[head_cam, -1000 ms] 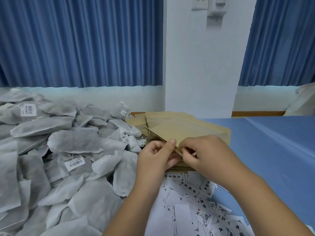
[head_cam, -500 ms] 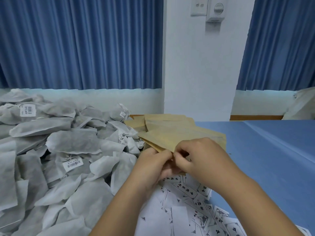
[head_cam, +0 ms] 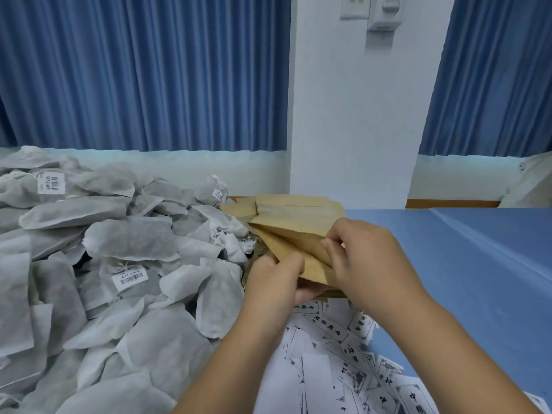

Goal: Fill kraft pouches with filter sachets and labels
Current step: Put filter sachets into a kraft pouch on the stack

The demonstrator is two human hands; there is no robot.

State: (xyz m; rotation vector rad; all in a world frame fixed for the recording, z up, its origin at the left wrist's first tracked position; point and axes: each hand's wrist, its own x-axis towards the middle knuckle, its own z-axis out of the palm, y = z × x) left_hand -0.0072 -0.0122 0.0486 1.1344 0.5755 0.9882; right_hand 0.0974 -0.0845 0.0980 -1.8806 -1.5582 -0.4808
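Observation:
A kraft pouch is held just above the stack of kraft pouches at the table's middle. My left hand pinches its near lower edge, thumb on top. My right hand pinches the upper layer at the pouch's mouth, and the two layers are pulled apart. A large heap of grey-white filter sachets covers the left of the table, some with barcode tags. Printed paper labels lie scattered in front of the stack, partly hidden by my forearms.
Blue cloth covers the table to the right. A white wall pillar with a switch box stands behind the stack, blue curtains on both sides. A white bag sits at the far right edge.
The pouch's mouth has been pulled apart: my right hand lifted the upper layer while my left hand kept the lower edge. Both hands stayed over the stack's front.

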